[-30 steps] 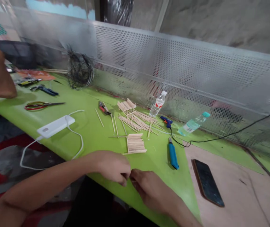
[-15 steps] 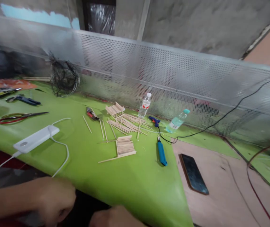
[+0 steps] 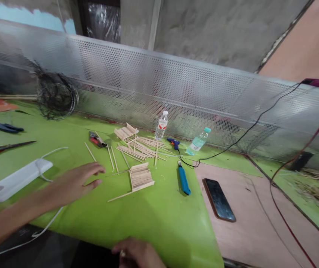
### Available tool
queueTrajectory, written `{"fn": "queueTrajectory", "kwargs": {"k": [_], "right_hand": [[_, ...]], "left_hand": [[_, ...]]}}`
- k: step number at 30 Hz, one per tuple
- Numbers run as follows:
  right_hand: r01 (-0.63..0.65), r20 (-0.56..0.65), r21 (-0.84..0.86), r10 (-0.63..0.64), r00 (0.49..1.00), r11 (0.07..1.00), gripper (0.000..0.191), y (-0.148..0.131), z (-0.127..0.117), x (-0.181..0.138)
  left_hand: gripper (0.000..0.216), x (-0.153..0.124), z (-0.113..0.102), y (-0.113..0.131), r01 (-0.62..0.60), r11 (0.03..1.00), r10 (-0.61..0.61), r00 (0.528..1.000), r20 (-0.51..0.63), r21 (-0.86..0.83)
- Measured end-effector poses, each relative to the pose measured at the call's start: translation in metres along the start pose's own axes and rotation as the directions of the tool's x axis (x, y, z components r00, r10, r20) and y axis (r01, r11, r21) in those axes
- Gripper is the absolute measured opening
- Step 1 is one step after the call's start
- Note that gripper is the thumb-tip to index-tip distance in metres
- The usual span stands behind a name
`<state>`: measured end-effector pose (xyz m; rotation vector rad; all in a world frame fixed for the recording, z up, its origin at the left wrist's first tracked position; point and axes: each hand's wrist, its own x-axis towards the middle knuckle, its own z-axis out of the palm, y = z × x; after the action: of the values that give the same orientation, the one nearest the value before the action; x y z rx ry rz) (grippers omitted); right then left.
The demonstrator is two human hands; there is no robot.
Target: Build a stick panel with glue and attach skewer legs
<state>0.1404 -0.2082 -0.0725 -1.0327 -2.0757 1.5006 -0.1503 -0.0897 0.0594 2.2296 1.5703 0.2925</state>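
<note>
My left hand (image 3: 78, 181) reaches over the green table with thumb and fingers apart, holding nothing. Just right of its fingertips lies a small assembly of thin wooden sticks (image 3: 141, 177), a slatted panel with longer sticks jutting out leftward. Low at the table's front edge, my right hand (image 3: 138, 254) is curled closed; a small pale spot shows at its fingers, too little to name. Behind the panel stands a second stick piece (image 3: 126, 132) like a little chair or table, beside a pile of loose sticks (image 3: 151, 147). Red-and-black pliers (image 3: 97, 139) lie left of the pile.
Right of the sticks are a blue glue gun (image 3: 173, 142), a blue utility knife (image 3: 184, 180), two bottles (image 3: 161, 125) (image 3: 198, 142) and a phone (image 3: 219, 200). A white power strip (image 3: 16, 180), scissors (image 3: 5, 148) and a wire coil (image 3: 56, 95) are leftward. Perforated metal (image 3: 137, 82) borders the back.
My left hand has risen from below the table edge, opened, and moved forward toward the stick panel. My right hand has shifted slightly right. The view has turned somewhat to the right.
</note>
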Motion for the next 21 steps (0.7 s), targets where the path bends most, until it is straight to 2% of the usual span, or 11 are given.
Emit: {"fn": "queueTrajectory", "kwargs": {"k": [1,2,5,7,9,11,13,15,18,19,21], "right_hand": [[-0.009,-0.147,0.05,0.017,0.989,0.999,0.048,0.001,-0.012,-0.006],[-0.022,-0.291,0.097,0.05,0.955,0.995,0.051,0.001,-0.026,-0.01],[-0.063,-0.558,0.175,0.151,0.816,0.983,0.053,-0.004,-0.069,-0.01],[-0.063,-0.633,0.198,0.176,0.754,0.978,0.061,0.0,-0.09,0.0],[-0.086,-0.64,0.221,0.211,0.738,0.971,0.073,0.01,-0.1,0.01],[-0.146,-0.636,0.221,0.256,0.728,0.964,0.083,0.018,-0.101,0.016],[-0.21,-0.624,0.212,0.298,0.723,0.954,0.087,0.019,-0.1,0.019],[-0.248,-0.605,0.224,0.334,0.722,0.942,0.087,0.01,-0.102,0.021],[-0.217,-0.63,0.235,0.318,0.708,0.947,0.081,-0.014,-0.114,0.025],[-0.158,-0.676,0.192,0.247,0.694,0.969,0.075,-0.022,-0.118,0.024],[-0.012,-0.754,0.02,0.023,0.656,1.0,0.064,-0.031,-0.122,0.013]], "left_hand": [[0.047,0.007,0.006,0.01,-0.071,0.996,0.068,0.996,-0.052,-0.05],[0.052,0.015,0.011,0.022,-0.127,0.987,0.117,0.988,-0.105,-0.101],[0.069,0.047,0.016,0.063,-0.195,0.942,0.139,0.967,-0.213,-0.272],[0.073,0.074,0.013,0.092,-0.32,0.863,0.188,0.921,-0.34,-0.39],[0.072,0.101,0.006,0.118,-0.489,0.719,0.251,0.846,-0.471,-0.495],[0.068,0.125,-0.003,0.139,-0.623,0.556,0.228,0.751,-0.62,-0.55],[0.065,0.144,-0.013,0.15,-0.688,0.428,0.154,0.694,-0.703,-0.586],[0.064,0.16,-0.022,0.151,-0.69,0.338,0.102,0.702,-0.704,-0.64],[0.065,0.175,-0.034,0.134,-0.624,0.268,0.048,0.77,-0.637,-0.734],[0.067,0.177,-0.038,0.126,-0.593,0.255,0.034,0.795,-0.606,-0.764],[0.07,0.179,-0.046,0.114,-0.536,0.228,0.014,0.837,-0.548,-0.813]]}}
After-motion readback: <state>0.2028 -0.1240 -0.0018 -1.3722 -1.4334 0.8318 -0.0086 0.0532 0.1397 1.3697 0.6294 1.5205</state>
